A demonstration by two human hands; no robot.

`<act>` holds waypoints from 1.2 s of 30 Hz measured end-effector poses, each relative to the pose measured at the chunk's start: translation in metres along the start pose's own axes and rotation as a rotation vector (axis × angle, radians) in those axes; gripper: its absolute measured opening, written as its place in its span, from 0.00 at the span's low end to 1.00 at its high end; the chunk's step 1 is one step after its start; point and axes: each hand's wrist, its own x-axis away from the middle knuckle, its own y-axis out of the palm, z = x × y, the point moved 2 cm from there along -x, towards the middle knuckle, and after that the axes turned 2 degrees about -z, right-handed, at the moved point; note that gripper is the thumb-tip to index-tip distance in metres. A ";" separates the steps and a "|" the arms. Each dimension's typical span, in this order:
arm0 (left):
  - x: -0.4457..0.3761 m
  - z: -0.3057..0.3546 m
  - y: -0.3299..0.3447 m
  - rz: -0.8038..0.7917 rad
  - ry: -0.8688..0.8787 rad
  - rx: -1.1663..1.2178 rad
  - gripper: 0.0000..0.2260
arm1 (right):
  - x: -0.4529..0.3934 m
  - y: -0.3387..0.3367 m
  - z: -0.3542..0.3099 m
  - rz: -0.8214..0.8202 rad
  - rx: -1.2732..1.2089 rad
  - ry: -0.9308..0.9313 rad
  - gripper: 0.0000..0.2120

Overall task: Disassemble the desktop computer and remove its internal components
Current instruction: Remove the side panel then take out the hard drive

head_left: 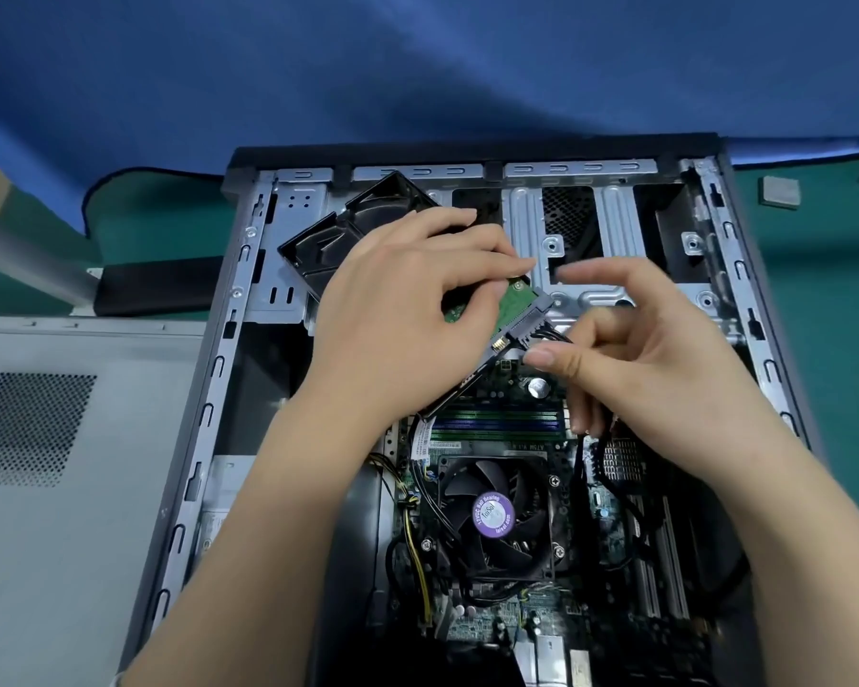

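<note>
The open desktop case (249, 270) lies flat on the table. My left hand (407, 309) grips a hard drive (497, 314), green circuit board up, lifted at a tilt over the drive bay. A black cable connector (534, 334) is plugged into the drive's edge. My right hand (636, 354) pinches that connector between thumb and a bent finger, its other fingers spread and blurred. Below lie the motherboard's memory sticks (497, 423) and the CPU cooler fan (492, 518) with a purple label.
The removed grey side panel (70, 463) lies left of the case. A black drive tray (348, 225) sits tilted in the bay. A small square chip (780, 191) lies on the green mat at the upper right. Black and yellow cables (412, 538) run beside the fan.
</note>
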 end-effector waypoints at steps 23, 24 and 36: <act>-0.003 0.001 0.000 -0.013 0.028 -0.039 0.11 | 0.002 0.023 0.003 0.038 -0.097 0.043 0.06; -0.003 0.001 0.000 -0.016 0.030 -0.041 0.11 | 0.001 0.022 0.003 0.055 -0.115 0.062 0.05; -0.002 0.007 0.003 0.008 0.011 -0.078 0.11 | 0.004 0.023 -0.006 0.128 -0.218 0.129 0.05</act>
